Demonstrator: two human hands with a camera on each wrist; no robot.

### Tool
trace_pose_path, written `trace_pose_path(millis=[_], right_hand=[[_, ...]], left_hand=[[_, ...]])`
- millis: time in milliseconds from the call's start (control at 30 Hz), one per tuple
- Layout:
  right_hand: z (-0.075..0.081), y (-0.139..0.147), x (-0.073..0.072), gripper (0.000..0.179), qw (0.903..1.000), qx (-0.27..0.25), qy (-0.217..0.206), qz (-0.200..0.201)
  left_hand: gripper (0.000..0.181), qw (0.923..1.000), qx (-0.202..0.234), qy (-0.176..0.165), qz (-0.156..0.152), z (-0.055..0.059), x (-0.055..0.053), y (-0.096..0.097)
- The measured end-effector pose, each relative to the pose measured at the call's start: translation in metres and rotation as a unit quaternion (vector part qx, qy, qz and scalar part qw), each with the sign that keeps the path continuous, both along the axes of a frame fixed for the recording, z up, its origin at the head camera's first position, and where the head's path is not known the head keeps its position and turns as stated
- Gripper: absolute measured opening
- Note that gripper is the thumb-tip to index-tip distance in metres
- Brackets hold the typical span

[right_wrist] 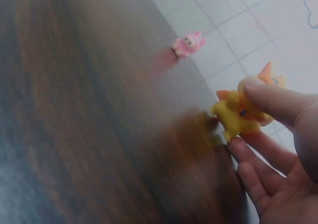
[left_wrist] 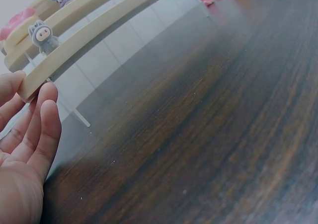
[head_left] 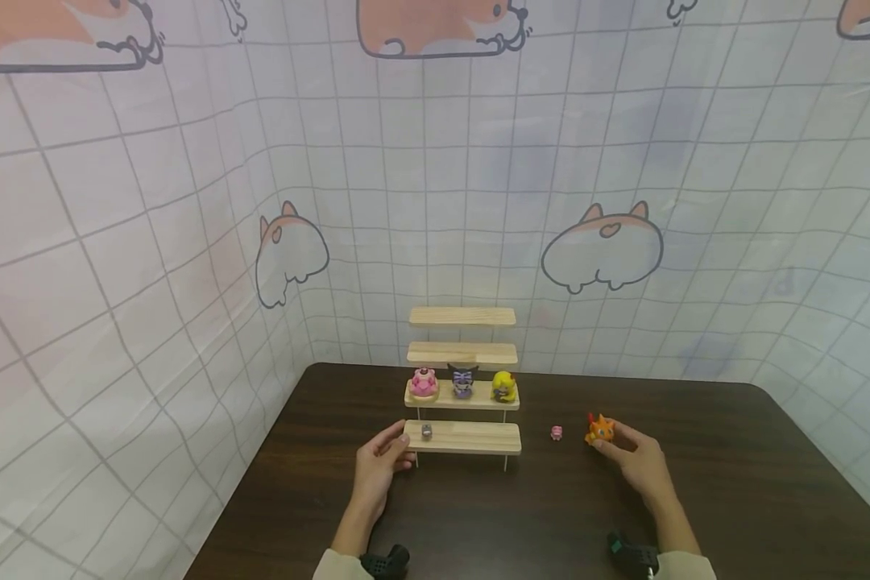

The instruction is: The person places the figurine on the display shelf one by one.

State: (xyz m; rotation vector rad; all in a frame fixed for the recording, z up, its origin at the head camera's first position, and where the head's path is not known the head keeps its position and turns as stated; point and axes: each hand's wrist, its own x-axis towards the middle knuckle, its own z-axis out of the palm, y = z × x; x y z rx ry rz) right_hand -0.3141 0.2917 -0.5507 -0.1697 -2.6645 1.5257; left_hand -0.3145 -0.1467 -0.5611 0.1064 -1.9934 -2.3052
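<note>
A four-tier wooden step shelf (head_left: 471, 437) stands at the back middle of a dark wooden table (head_left: 522, 515). My left hand (head_left: 400, 447) rests with straight fingers against the left end of the bottom tier (left_wrist: 99, 30), close to a tiny grey figure (head_left: 426, 431) (left_wrist: 42, 35) standing on it. To the right of the shelf, my right hand (head_left: 609, 439) pinches an orange-and-yellow figure (head_left: 598, 429) (right_wrist: 233, 115) between thumb and fingers, at the table surface. A small pink figure (head_left: 556, 432) (right_wrist: 188, 42) stands on the table just left of it.
The second tier from the bottom carries a pink figure (head_left: 424, 382), a dark purple figure (head_left: 463, 380) and a yellow figure (head_left: 503, 387). The two upper tiers are bare. A checked cloth backdrop (head_left: 623, 161) hangs behind and to the left of the table.
</note>
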Motion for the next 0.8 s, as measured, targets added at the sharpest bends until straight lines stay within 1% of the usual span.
trace_pose_path(millis=[133,400,667,800], right_hand=[[0.001,0.001,0.0,0.083,1.0,0.001,0.003,-0.006],[0.01,-0.001,0.001,0.085,0.9998,0.003,0.014,-0.012],[0.025,-0.003,0.004,0.084,0.9995,0.0,0.029,-0.008],[0.033,-0.005,0.005,0.083,0.9991,0.012,0.041,-0.007]], left_hand=[[0.046,1.0,0.0,-0.002,0.001,0.001,0.0,0.0],[0.046,1.0,0.001,0.001,0.0,0.0,0.0,0.0],[0.046,1.0,0.001,0.003,0.0,-0.001,0.0,0.0],[0.046,1.0,0.0,0.004,-0.002,-0.002,0.0,0.0]])
